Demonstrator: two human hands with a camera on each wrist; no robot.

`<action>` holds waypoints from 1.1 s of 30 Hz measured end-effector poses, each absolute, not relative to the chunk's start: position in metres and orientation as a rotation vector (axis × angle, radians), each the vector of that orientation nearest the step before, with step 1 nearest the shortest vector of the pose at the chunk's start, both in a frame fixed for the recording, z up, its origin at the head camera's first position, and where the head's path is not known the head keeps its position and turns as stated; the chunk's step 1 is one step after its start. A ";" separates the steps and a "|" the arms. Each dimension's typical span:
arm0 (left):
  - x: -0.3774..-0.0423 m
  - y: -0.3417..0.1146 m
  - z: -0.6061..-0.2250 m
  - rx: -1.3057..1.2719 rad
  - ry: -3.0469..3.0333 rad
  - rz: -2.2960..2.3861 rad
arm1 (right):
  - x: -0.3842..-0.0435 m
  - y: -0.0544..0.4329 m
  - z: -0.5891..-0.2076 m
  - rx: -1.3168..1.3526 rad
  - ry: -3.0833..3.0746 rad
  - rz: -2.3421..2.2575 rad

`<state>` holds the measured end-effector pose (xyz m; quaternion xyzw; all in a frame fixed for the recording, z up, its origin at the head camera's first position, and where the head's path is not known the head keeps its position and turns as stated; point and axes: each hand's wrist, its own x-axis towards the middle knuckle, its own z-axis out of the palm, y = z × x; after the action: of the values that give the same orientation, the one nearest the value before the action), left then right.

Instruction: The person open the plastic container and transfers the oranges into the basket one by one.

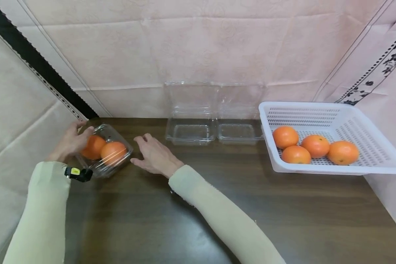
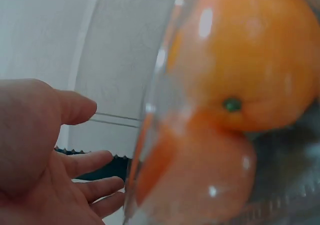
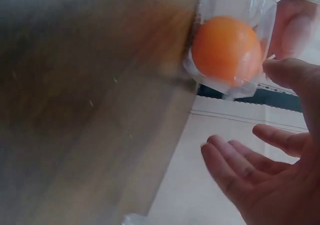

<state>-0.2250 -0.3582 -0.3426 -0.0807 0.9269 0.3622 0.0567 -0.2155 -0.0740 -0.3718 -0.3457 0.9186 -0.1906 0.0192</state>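
Observation:
A clear plastic clamshell box sits at the left of the table, turned at an angle, with two oranges under its plastic. My left hand is beside its left side. In the left wrist view, the fingers of that hand are spread and fairly straight, with the box wall close by; whether they touch it I cannot tell. To the right of the box, my right hand hovers with loosely extended fingers and holds nothing. The right wrist view has the box just past the thumb.
Two more clear clamshell boxes, one on the left and one on the right, stand with lids up at the table's back edge. A white plastic basket at the right holds several oranges. Patterned cloth hangs behind the table.

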 end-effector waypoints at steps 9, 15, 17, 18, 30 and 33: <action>-0.217 -0.364 -0.347 -0.297 2.774 1.082 | -0.216 -0.079 -0.382 -1.145 2.788 -0.492; -0.212 -0.364 -0.347 -0.267 2.742 1.098 | -0.217 -0.079 -0.384 -1.176 2.744 -0.572; -0.210 -0.363 -0.346 -0.258 2.736 1.096 | -0.216 -0.079 -0.384 -1.192 2.739 -0.587; -0.209 -0.363 -0.346 -0.246 2.731 1.092 | -0.216 -0.078 -0.384 -1.201 2.739 -0.590; -0.202 -0.352 -0.347 -0.122 2.729 1.055 | -0.214 -0.068 -0.382 -1.279 2.791 -0.592; -0.198 -0.347 -0.346 -0.120 2.731 1.048 | -0.213 -0.066 -0.382 -1.283 2.809 -0.599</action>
<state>-0.1979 -0.3471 -0.3462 -0.0409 0.9274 0.3560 0.1069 -0.2127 -0.0656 -0.3821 -0.4077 0.8930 -0.1905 -0.0021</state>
